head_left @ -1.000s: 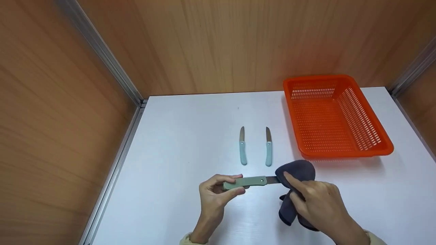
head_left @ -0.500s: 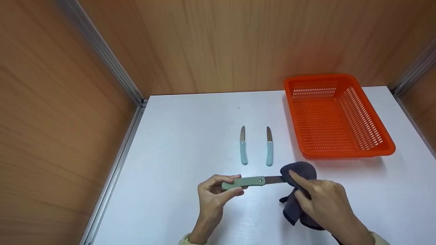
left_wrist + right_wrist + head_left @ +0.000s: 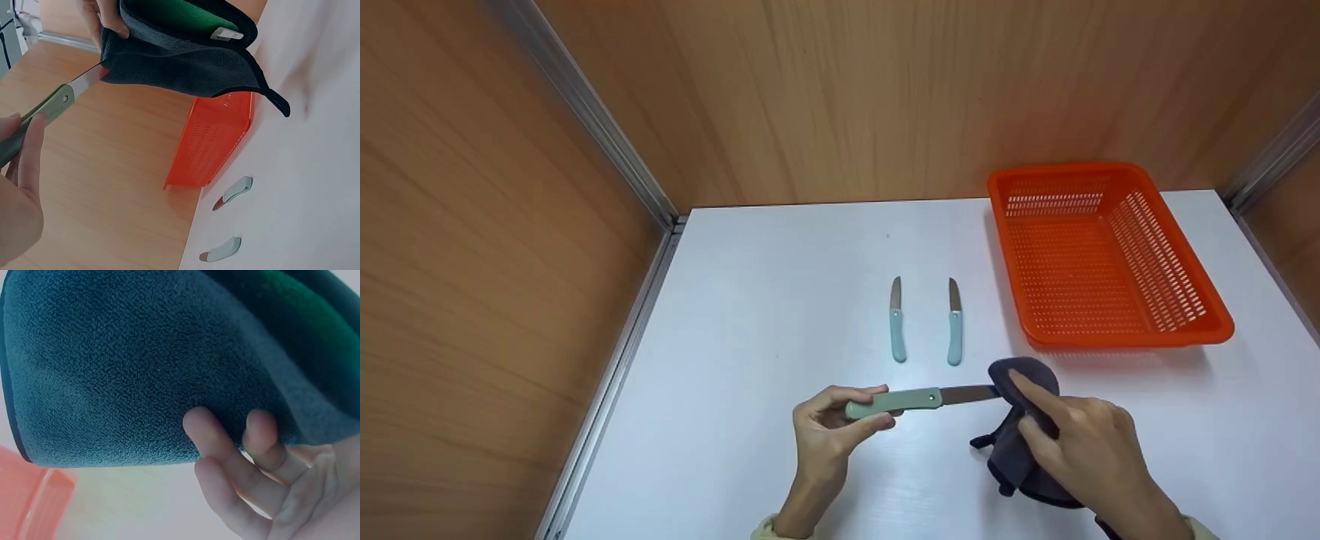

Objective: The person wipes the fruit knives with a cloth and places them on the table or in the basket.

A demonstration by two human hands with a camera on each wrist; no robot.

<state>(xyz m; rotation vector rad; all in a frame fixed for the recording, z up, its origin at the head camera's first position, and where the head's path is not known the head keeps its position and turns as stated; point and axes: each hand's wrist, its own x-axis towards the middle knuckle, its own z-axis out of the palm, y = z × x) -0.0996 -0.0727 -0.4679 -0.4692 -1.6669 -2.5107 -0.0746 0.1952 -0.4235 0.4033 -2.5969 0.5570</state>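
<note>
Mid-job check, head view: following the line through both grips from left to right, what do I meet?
Left-hand grip → metal-bladed knife with a green handle → dark blue-grey fabric cloth → right-hand grip.

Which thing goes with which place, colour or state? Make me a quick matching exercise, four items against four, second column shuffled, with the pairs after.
Column one:
1. Green-handled knife
2. Dark cloth
3. Basket
4. Blue-handled knife nearer the basket

Column two:
A. Orange-red, with perforated walls
B. Held by the right hand
C. Lying on the white table
D. Held by the left hand

Pairs: 1-D, 2-B, 3-A, 4-C
</note>
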